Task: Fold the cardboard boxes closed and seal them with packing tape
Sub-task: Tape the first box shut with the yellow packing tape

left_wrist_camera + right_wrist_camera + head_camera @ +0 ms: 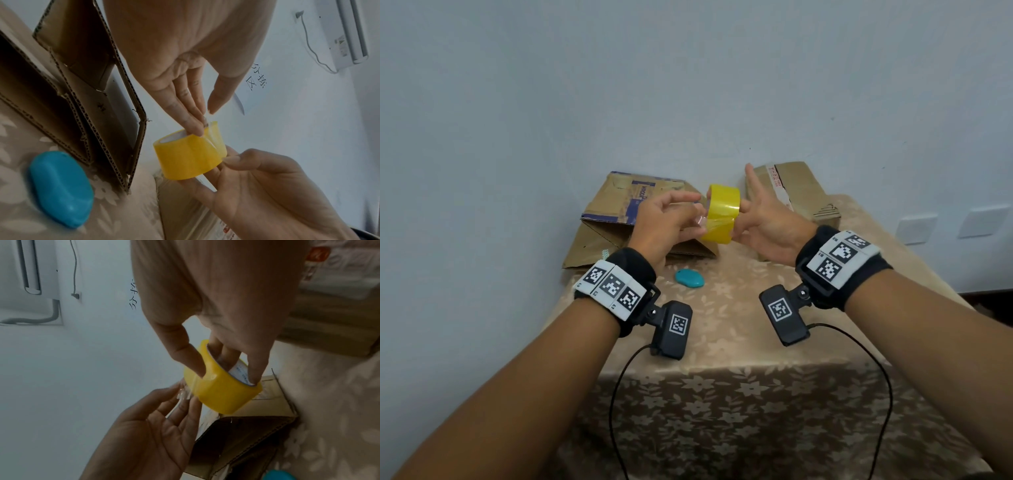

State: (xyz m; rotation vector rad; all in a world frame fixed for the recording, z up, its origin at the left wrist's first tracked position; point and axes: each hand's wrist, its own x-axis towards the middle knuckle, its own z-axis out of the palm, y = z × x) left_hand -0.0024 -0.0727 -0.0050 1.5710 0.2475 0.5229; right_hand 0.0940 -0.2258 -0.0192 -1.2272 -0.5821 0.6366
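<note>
Table [756, 342], floral cloth, lies below both raised hands. Left cardboard box [619, 219], blue print, flaps open, sits beyond and below the left hand. Right cardboard box [796, 192], with a strip of printed tape across its top, sits just beyond the right hand.

Right hand [765, 229]: two fingers pushed through the core of the yellow tape roll [722, 214], thumb [185, 352] pressed on the roll's outer face, index finger pointing away free; grasping the roll. Roll held in the air between the two hands, above the near edge of the left box.

Left hand [666, 222]: fingertips [197, 129] at the roll's near rim, pinching the clear loose tape end [183, 394] peeled a short way off the roll.

Teal oval object [690, 278] lies on the cloth under the left wrist, just before the left box.
</note>
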